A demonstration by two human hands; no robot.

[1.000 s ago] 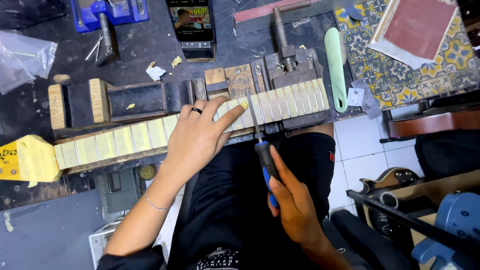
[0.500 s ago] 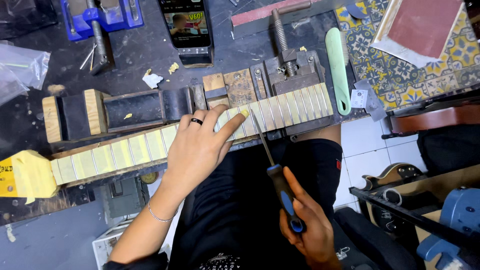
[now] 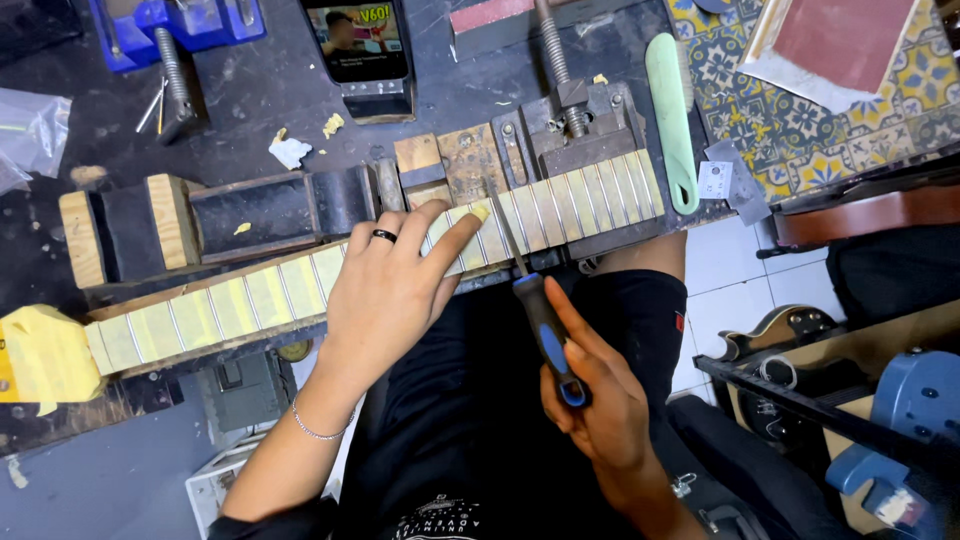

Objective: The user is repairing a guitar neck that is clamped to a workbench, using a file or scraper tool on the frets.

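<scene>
A guitar neck (image 3: 250,300) with taped fretboard and metal frets lies clamped along the workbench edge, running from lower left to upper right. My left hand (image 3: 395,285), with a dark ring, rests flat on the fretboard, fingers spread and one fingertip by the file. My right hand (image 3: 590,400) grips the black-and-blue handle of a thin file (image 3: 530,290). The file's tip lies across a fret just right of my left fingers.
A metal vise (image 3: 575,125) holds the neck from behind. A phone (image 3: 360,45) stands at the back, a blue clamp (image 3: 170,30) at the upper left, a green-handled tool (image 3: 672,120) and sandpaper (image 3: 830,40) at the right. Guitar bodies (image 3: 790,360) sit low on the right.
My right hand has drawn the file back toward me and then pushed it forward again across the fret. My left hand has stayed on the fretboard.
</scene>
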